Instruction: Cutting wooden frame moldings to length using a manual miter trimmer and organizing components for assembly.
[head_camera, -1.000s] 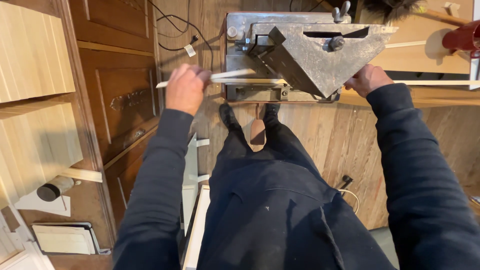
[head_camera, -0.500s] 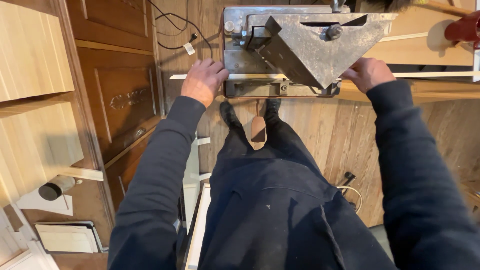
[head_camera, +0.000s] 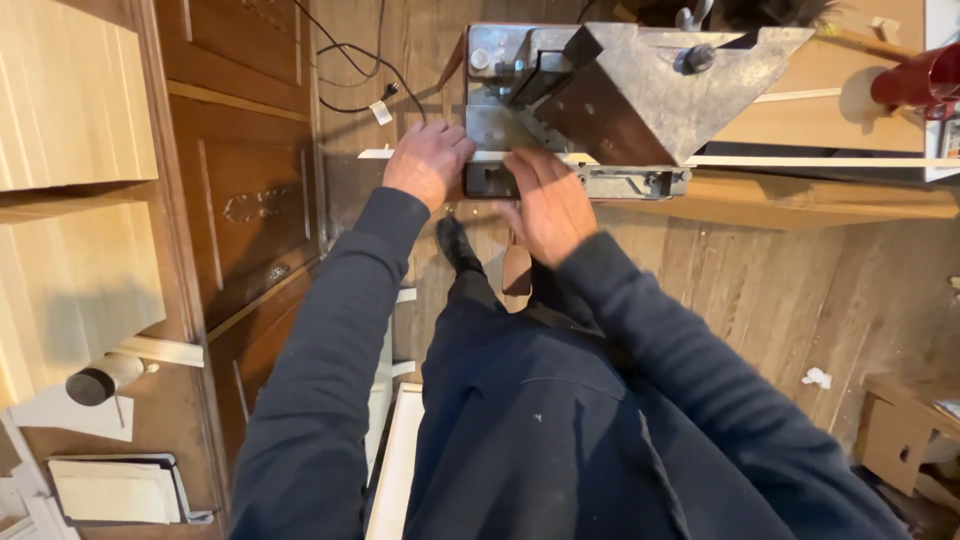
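Metal machine (head_camera: 610, 95) sits on the bench with a thin white strip (head_camera: 800, 161) lying across it, pressed flat by the left hand (head_camera: 428, 160) while the open right hand (head_camera: 548, 205) reaches beside.

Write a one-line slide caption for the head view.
Both hands, left and right, rest on a pale strip at a metal machine.

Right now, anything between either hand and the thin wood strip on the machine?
Nothing visible. The left hand already rests on the white wood strip at the left side of the metal machine. The right hand is blurred, just in front of the strip at the machine's base; contact cannot be told.
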